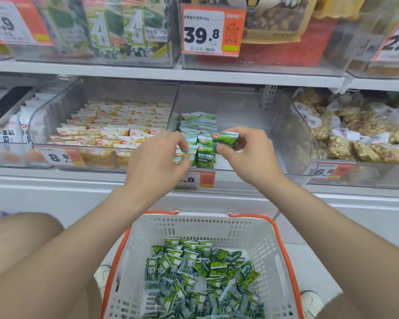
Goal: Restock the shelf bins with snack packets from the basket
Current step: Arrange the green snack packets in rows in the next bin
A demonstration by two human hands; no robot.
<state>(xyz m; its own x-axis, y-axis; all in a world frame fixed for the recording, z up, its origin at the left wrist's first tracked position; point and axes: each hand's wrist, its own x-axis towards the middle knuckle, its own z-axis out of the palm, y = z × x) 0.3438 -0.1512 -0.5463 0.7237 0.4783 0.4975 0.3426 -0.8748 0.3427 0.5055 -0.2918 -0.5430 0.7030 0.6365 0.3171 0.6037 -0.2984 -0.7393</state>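
Green snack packets stand in rows along the left side of the clear bin. Over the bin's front edge the right hand pinches the held packet between thumb and fingers, lengthwise, just above the front row. The left hand is close beside it, fingers curled onto a standing front packet. Below the bin sits the white basket — orange-handled — with a heap of loose packets inside. Left of the bin lie yellow-and-white packets.
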